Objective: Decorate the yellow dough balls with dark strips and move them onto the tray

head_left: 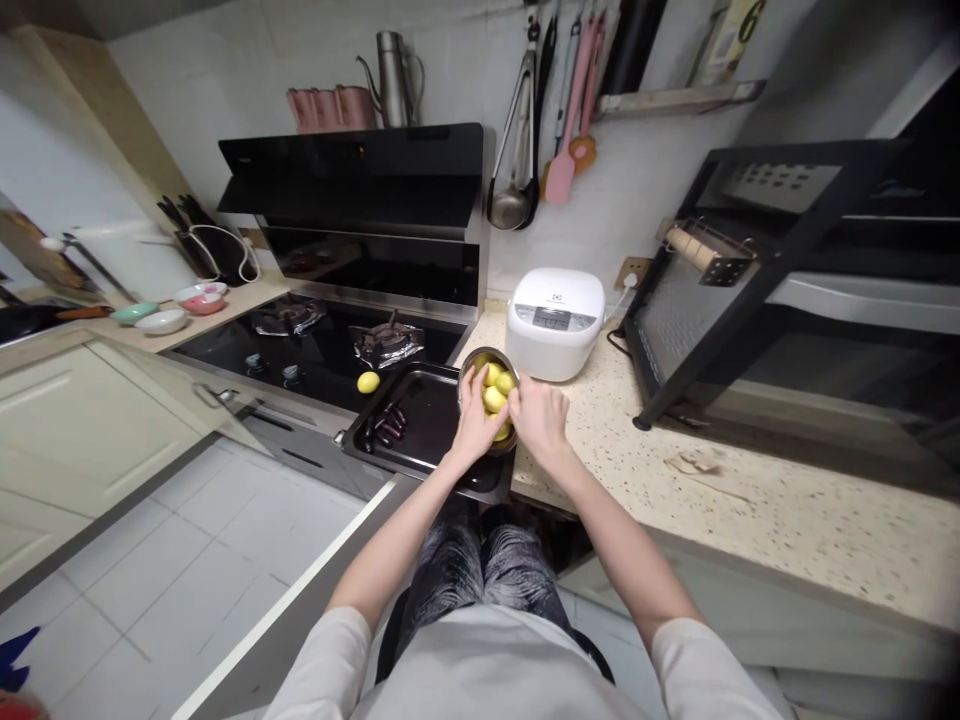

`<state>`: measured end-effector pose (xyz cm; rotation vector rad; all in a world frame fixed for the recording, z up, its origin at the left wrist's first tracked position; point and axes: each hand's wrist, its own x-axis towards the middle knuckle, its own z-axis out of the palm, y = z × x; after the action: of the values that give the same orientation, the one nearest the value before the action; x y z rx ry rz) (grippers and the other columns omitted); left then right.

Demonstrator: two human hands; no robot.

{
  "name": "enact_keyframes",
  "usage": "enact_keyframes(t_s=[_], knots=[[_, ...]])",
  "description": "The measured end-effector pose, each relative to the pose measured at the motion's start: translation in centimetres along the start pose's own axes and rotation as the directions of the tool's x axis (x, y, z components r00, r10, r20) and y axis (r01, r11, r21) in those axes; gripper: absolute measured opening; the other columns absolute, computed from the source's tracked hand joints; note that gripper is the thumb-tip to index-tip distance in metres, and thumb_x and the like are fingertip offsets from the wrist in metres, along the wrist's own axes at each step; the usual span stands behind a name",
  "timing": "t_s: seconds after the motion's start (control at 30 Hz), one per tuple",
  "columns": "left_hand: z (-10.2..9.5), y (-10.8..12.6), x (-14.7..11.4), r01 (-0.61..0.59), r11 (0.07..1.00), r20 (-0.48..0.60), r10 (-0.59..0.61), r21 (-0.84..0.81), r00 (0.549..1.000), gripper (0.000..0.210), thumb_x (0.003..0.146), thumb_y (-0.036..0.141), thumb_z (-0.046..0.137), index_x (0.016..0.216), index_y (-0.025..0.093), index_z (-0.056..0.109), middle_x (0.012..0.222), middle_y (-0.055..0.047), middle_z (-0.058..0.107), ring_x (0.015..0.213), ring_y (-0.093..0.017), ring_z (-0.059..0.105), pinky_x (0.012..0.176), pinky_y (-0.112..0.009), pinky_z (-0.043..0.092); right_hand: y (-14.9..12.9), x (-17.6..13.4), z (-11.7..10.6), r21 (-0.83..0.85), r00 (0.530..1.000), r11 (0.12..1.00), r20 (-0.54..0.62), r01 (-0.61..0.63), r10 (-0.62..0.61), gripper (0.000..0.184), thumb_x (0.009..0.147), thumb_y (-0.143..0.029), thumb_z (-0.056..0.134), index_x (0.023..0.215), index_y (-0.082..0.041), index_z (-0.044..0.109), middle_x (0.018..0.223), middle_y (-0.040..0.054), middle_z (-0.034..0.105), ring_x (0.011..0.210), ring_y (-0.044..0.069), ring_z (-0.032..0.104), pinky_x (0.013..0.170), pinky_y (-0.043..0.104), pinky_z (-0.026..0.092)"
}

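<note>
Counter (750,500): bowl (471,362), two hands (474,415) (538,415); one stray fruit (367,382).

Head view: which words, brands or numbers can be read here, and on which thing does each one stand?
"6": on the yellowish card on the shelf, top right.
Rice cooker: a small dark logo above its panel, too small to read.
Cooker panel display: blurred, not readable.
Hood: a small mark at top left, too small to read.
Nothing else bears readable text.
</note>
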<state>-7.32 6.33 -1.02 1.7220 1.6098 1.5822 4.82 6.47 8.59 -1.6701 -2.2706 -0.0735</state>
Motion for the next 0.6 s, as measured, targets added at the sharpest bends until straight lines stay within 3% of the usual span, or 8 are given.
enact_keyframes(t_s=[0.2,0.43,0.6], knots=[[0.4,-0.7,0.6,0.119,0.993,-0.066,-0.12,-0.01,0.991,0.063,0.094,0.029,0.063,0.154,0.024,0.045,0.163,-0.016,0.031,0.159,-0.031,0.031,0.131,-0.049,0.028,-1.6,0.6,1.3,-0.026,0.998,0.998,-0.026,0.059,-0.06,0.055,0.104,-0.022,0.044,0.158,-0.017,0.049,0.1,0.0174,0.08,0.088,0.026,0.076,0.077,0.031,0.052],[-0.1,-1.4,0.5,0.158,0.986,-0.179,-0.146,0.054,0.973,0.055,0.099,0.031,0.058,0.153,0.025,0.048,0.159,-0.015,0.037,0.155,-0.03,0.037,0.13,-0.047,0.03,-3.1,0.6,1.8,-0.011,0.983,0.983,-0.024,0.183,-0.183,0.057,0.106,-0.025,0.04,0.163,-0.014,0.039,0.1,0.0174,0.08,0.087,0.025,0.077,0.074,0.029,0.052],[-0.6,-1.9,0.0,0.207,0.978,-0.238,-0.198,0.014,0.951,0.045,0.1,0.029,0.055,0.145,0.026,0.056,0.159,-0.013,0.043,0.152,-0.028,0.042,0.128,-0.046,0.034,-4.0,0.2,1.9,-0.001,0.962,0.963,-0.009,0.271,-0.271,0.058,0.107,-0.023,0.037,0.164,-0.013,0.035,0.101,0.0169,0.079,0.084,0.025,0.076,0.071,0.029,0.051]])
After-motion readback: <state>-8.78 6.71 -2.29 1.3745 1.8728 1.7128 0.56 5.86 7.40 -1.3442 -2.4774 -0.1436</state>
